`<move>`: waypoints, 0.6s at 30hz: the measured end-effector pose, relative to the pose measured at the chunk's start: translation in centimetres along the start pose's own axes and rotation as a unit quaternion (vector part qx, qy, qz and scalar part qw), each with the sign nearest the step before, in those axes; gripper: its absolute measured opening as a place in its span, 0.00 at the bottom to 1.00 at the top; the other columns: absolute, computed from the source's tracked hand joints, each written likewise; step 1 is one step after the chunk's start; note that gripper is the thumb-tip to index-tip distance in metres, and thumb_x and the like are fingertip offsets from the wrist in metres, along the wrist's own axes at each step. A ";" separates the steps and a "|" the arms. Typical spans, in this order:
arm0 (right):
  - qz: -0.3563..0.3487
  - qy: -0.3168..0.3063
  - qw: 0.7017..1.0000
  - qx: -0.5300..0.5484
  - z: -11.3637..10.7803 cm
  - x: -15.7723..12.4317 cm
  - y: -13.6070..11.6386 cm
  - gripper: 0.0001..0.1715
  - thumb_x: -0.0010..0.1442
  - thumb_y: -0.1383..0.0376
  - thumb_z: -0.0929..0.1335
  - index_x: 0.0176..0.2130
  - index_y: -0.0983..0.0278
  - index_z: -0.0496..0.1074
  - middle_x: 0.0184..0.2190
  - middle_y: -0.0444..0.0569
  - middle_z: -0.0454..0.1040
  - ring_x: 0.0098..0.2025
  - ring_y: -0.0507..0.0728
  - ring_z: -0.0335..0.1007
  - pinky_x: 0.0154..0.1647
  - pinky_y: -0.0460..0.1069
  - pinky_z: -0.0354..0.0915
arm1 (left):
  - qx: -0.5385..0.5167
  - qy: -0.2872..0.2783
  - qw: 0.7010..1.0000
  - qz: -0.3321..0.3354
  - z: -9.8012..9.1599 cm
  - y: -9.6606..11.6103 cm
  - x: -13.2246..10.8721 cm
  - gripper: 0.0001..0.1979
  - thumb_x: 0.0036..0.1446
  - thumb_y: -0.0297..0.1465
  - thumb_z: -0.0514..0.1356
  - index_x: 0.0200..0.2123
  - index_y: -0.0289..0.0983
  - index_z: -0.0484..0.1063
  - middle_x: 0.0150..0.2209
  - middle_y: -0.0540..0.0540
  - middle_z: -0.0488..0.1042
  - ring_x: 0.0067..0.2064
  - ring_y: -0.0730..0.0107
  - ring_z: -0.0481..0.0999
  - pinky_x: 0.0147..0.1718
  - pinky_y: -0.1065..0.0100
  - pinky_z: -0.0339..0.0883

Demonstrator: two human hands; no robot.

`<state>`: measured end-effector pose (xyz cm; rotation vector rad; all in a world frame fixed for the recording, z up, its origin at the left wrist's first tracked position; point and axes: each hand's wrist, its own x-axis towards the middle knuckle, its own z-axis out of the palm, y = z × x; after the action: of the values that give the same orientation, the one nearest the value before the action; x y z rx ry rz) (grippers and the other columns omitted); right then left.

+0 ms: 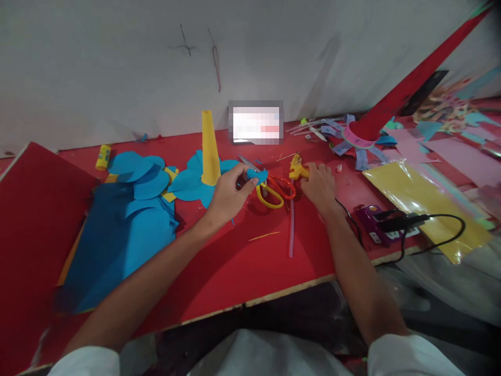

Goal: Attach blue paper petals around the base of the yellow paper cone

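Note:
Between the fingertips of my left hand [230, 190] is a small piece of blue paper [258, 176], curled at the edge. My right hand [320, 183] is wrapped round the handle of a yellow glue gun [298, 168]. Scissors with one yellow and one red handle loop [270, 201] lie on the table between the hands. Just beyond my left hand, a yellow paper cone [210, 149] stands upright among blue petal shapes [188, 188]. A clear glue stick [291, 230] lies below the scissors.
Blue paper sheets and cut circles [151, 183] lie on the left of the red table [219, 271], near a yellow glue tube [103, 157]. A purple power strip [371, 222] with black cords sits at right, beside yellow wrapped sheets [426, 203]. A tall red cone [410, 83] leans behind.

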<state>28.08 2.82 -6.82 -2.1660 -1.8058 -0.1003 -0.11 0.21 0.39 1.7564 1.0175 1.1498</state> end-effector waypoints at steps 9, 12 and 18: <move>0.022 0.070 0.995 0.071 0.0 0.3 0.5 0.22 0.59 0.72 0.68 0.53 0.65 0.72 0.47 0.63 0.75 0.49 0.66 0.66 0.52 0.60 0.61 | 0.030 -0.002 1.000 0.005 0.1 -0.5 0.2 0.06 0.62 0.31 0.62 0.33 0.39 0.69 0.30 0.52 0.70 0.32 0.73 0.68 0.32 0.70 0.61; 0.057 0.097 0.991 0.071 -0.6 0.6 1.0 0.22 0.60 0.72 0.68 0.54 0.65 0.71 0.49 0.63 0.74 0.52 0.67 0.66 0.53 0.61 0.61 | 0.034 -0.002 0.999 -0.002 0.1 -0.7 0.2 0.05 0.62 0.31 0.62 0.34 0.39 0.69 0.29 0.52 0.69 0.32 0.72 0.68 0.31 0.70 0.61; 0.046 0.137 0.986 0.087 -1.6 0.7 1.1 0.16 0.67 0.65 0.65 0.54 0.63 0.69 0.51 0.60 0.76 0.52 0.66 0.70 0.53 0.59 0.65 | 0.048 -0.013 0.999 0.001 -0.1 -0.9 0.3 0.05 0.65 0.33 0.60 0.36 0.40 0.68 0.31 0.51 0.69 0.33 0.71 0.70 0.32 0.69 0.63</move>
<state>29.48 2.88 -5.36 -1.9993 -1.5010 -0.2008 -0.27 0.81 -0.30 1.8427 1.0707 1.0926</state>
